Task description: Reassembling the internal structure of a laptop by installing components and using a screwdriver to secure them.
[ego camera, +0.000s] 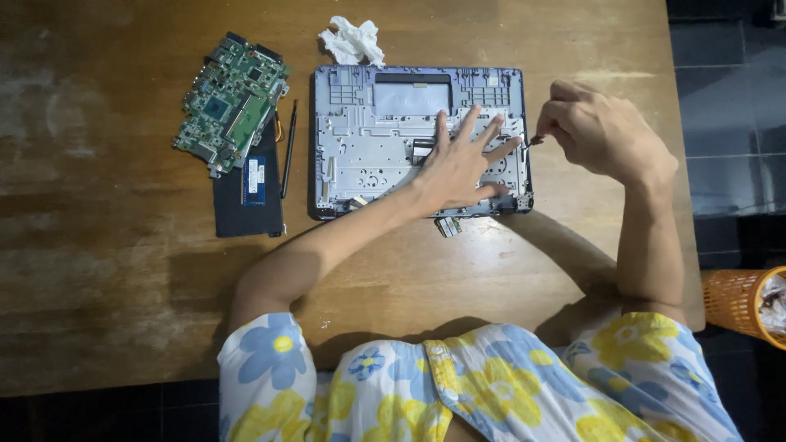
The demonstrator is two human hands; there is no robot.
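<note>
**Head view: screw work at the right edge of an opened laptop shell**

Head view. I see the grey laptop base shell [372, 135] lying open side up on the wooden table [123, 270], just ahead of the person's torso. The left hand [460, 166] lies flat on the right half of the shell, fingers spread wide, pressing down and holding nothing. The right hand [594, 127] is curled closed around a small tool [534, 141]; only its dark tip shows, meeting the shell's right rim just past the left fingertips.

My judgement on doing this step well: keep the flat palm loading the shell so it cannot slide on the wood, hold the tool square to the fastener rather than canted, and turn with light, steady pressure so the tip does not skip onto the metal frame. The left fingertips sit very near the tip, so a slip would reach them first.

Set aside to the left: a green circuit board [233, 102] partly overlapping a flat black panel [246, 192], and a thin black rod [288, 147] beside them. A crumpled white tissue [352, 41] lies at the shell's far edge, a small loose part [448, 226] at its near edge.

Hard to make out: the tool's handle is buried in the fist, and the fastener itself is too small to see. The left palm covers part of the shell's interior. An orange basket [733, 303] is cut off at the frame's right edge.
</note>
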